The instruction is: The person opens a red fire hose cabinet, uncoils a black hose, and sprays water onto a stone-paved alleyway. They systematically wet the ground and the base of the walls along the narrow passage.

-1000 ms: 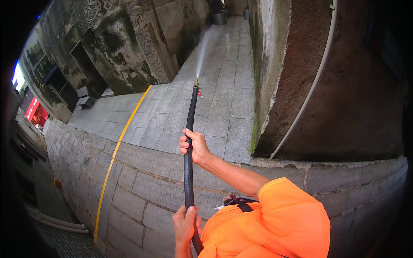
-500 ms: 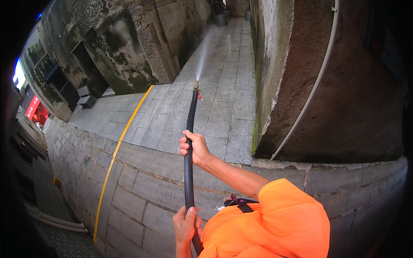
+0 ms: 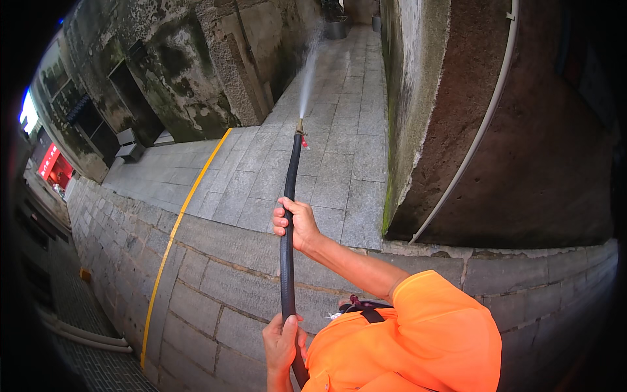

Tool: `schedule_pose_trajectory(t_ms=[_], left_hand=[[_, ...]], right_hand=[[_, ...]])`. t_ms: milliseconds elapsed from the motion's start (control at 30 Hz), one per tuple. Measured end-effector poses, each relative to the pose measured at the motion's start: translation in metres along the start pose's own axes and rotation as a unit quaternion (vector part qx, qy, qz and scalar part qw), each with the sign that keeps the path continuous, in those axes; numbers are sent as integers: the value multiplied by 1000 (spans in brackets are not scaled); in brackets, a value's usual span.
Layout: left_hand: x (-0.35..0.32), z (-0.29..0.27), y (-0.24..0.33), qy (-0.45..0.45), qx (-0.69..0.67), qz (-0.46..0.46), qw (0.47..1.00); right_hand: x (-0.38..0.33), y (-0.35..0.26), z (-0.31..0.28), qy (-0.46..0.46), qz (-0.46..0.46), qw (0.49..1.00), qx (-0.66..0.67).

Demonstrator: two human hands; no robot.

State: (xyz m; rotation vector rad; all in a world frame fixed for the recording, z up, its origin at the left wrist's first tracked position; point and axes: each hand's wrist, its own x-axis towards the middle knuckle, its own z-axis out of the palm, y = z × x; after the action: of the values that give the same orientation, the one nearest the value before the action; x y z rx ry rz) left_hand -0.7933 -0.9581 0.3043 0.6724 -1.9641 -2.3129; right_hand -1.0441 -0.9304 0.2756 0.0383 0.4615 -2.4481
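A thick black hose [image 3: 287,268] runs up from beside my orange shirt and points away along the paving. My right hand [image 3: 297,223] is wrapped round its middle. Lower down, close to my body, my left hand [image 3: 281,343] grips the same hose, with some of its fingers hidden behind it. At the hose's far end is a brass-coloured nozzle [image 3: 300,125] with a small red handle or tag [image 3: 304,142] hanging beside it. A white jet of water [image 3: 307,85] shoots from the nozzle into the passage ahead.
Stained walls [image 3: 179,62] stand on the left, and a mossy wall corner with a pale pipe [image 3: 480,134] is on the right. A yellow line [image 3: 188,202] crosses the paving. A grey planter [image 3: 336,29] stands at the passage's far end; a small bench [image 3: 130,147] is by the left wall.
The water jet now reaches a little farther and higher, toward the left wall near the planter. The nozzle has shifted very slightly. Both hands keep their places on the hose.
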Motion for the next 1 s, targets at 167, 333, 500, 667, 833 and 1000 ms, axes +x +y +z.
schedule_pose_trajectory(t_ms=[167, 333, 500, 667, 833, 1000], left_hand=[[2, -3, -4, 0, -3, -5, 1000], [3, -6, -3, 1, -3, 0, 1000], [0, -7, 2, -1, -9, 10, 1000], [-1, -7, 5, -2, -11, 17, 1000], [3, -9, 3, 3, -9, 1, 1000], [6, -11, -4, 1, -7, -10, 1000]], right_hand=[[4, 7, -8, 28, 12, 1000, 3], [3, 6, 3, 19, 8, 1000, -8], [1, 2, 17, -15, -5, 1000, -11], [-2, 0, 24, -35, -12, 999, -11], [5, 6, 11, -5, 0, 1000, -16], [12, 15, -9, 29, 16, 999, 1]])
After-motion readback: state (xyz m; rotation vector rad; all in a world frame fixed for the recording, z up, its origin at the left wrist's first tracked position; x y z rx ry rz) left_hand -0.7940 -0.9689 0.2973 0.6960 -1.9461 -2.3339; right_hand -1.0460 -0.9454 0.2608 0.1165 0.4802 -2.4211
